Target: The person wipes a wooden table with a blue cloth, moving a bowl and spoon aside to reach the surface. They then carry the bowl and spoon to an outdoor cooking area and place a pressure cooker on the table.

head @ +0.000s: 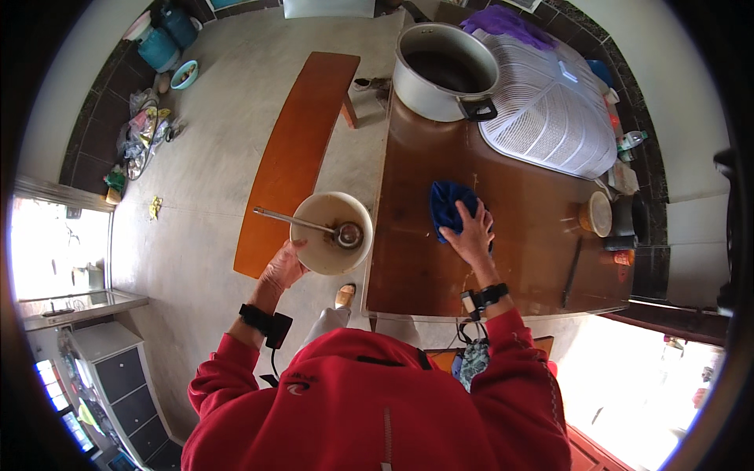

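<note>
My left hand grips the rim of a cream bowl, held off the table's left edge above the floor. Inside it rests a metal ladle, its handle sticking out over the left rim and its cup in some dark residue. On the brown wooden table, my right hand presses on a crumpled blue cloth, fingers spread over its right side. Part of the cloth is hidden beneath the hand.
A large pressure-cooker pot without a lid stands at the table's far end, beside a white mesh food cover. A lidded tub and a dark stick are on the right. Left of the table stands a wooden bench.
</note>
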`<control>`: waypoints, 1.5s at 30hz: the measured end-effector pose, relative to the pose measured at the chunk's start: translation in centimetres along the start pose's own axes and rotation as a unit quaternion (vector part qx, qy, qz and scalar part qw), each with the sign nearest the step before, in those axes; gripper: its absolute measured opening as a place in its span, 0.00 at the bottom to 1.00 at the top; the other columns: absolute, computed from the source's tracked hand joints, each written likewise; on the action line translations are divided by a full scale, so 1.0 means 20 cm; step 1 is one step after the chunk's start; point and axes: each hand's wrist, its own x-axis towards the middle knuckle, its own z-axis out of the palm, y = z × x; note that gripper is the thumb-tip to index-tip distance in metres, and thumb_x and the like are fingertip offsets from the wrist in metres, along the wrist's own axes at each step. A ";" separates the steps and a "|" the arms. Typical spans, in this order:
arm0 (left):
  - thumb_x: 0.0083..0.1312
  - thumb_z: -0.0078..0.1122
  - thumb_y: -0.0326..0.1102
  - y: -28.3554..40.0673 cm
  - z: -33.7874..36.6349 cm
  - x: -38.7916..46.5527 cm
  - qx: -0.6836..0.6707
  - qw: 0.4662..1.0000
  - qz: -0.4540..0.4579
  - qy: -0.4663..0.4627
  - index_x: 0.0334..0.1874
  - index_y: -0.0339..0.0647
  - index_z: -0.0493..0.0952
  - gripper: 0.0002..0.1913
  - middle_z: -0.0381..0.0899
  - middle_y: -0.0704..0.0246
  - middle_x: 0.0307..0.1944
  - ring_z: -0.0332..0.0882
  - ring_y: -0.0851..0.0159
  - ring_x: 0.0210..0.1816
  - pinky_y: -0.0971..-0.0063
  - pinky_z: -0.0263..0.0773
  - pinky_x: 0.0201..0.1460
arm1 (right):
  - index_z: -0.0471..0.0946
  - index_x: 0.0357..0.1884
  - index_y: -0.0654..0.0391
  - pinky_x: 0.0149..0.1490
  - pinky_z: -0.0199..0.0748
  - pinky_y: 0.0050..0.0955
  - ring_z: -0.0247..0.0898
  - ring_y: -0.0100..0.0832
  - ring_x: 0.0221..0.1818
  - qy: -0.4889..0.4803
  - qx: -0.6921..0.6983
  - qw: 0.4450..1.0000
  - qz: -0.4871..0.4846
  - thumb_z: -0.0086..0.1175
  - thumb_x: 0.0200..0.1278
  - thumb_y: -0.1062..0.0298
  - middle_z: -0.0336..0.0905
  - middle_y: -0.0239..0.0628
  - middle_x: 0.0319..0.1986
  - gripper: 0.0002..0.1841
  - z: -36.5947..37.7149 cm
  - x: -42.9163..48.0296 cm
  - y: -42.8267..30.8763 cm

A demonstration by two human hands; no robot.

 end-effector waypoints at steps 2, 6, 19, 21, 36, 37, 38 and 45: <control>0.60 0.64 0.47 0.00 -0.02 -0.01 0.003 1.000 -0.002 0.007 0.68 0.40 0.60 0.37 0.70 0.64 0.62 0.72 0.63 0.61 0.64 0.72 0.61 | 0.69 0.63 0.39 0.59 0.62 0.64 0.44 0.58 0.68 0.029 -0.023 0.998 -0.056 0.64 0.53 0.63 0.47 0.45 0.70 0.32 0.08 -0.11 -0.09; 0.60 0.64 0.48 0.00 -0.04 -0.02 0.017 0.999 -0.028 -0.010 0.69 0.41 0.59 0.38 0.70 0.65 0.63 0.71 0.63 0.62 0.63 0.71 0.61 | 0.73 0.59 0.41 0.58 0.65 0.59 0.50 0.56 0.65 -0.018 0.009 0.988 -0.152 0.63 0.51 0.70 0.53 0.45 0.66 0.29 0.16 -0.24 -0.23; 0.61 0.63 0.47 0.00 -0.12 -0.02 0.017 0.997 -0.056 -0.044 0.68 0.40 0.61 0.36 0.72 0.64 0.60 0.75 0.62 0.59 0.63 0.74 0.59 | 0.79 0.53 0.38 0.52 0.65 0.57 0.53 0.50 0.64 -0.016 -0.008 0.978 -0.208 0.56 0.51 0.78 0.54 0.39 0.67 0.26 0.22 -0.35 -0.29; 0.60 0.63 0.47 -0.01 -0.14 0.00 0.024 0.996 -0.073 -0.042 0.68 0.40 0.61 0.36 0.73 0.63 0.60 0.75 0.62 0.58 0.63 0.74 0.59 | 0.79 0.53 0.40 0.59 0.63 0.52 0.56 0.51 0.63 0.007 0.045 0.980 -0.196 0.55 0.50 0.79 0.60 0.39 0.64 0.27 0.25 -0.45 -0.24; 0.63 0.61 0.40 -0.11 -0.51 0.00 0.104 0.976 -0.187 -0.045 0.60 0.35 0.69 0.25 0.79 0.62 0.53 0.80 0.62 0.51 0.64 0.78 0.53 | 0.74 0.58 0.35 0.57 0.69 0.56 0.55 0.59 0.61 0.209 -0.069 0.962 0.161 0.54 0.50 0.72 0.59 0.44 0.65 0.30 0.28 -0.63 0.59; 0.64 0.61 0.39 -0.13 -0.54 0.00 0.106 0.975 -0.186 -0.061 0.59 0.34 0.69 0.24 0.79 0.62 0.52 0.81 0.62 0.50 0.64 0.78 0.53 | 0.75 0.58 0.35 0.58 0.68 0.55 0.55 0.58 0.61 0.218 -0.089 0.964 0.124 0.54 0.50 0.72 0.59 0.43 0.65 0.30 0.32 -0.64 0.46; 0.64 0.60 0.39 -0.16 -0.56 0.01 0.116 0.971 -0.202 -0.049 0.60 0.35 0.68 0.25 0.79 0.62 0.53 0.81 0.61 0.50 0.63 0.78 0.53 | 0.75 0.57 0.35 0.58 0.68 0.54 0.55 0.57 0.61 0.197 -0.072 0.971 0.114 0.55 0.50 0.73 0.58 0.43 0.65 0.29 0.36 -0.67 0.32; 0.66 0.58 0.41 -0.27 -0.57 -0.01 0.135 0.966 -0.216 -0.052 0.63 0.34 0.66 0.27 0.77 0.60 0.55 0.80 0.60 0.52 0.60 0.77 0.55 | 0.77 0.55 0.44 0.64 0.58 0.50 0.55 0.56 0.58 0.090 0.071 0.991 -0.073 0.56 0.48 0.76 0.60 0.48 0.62 0.27 0.46 -0.84 -0.53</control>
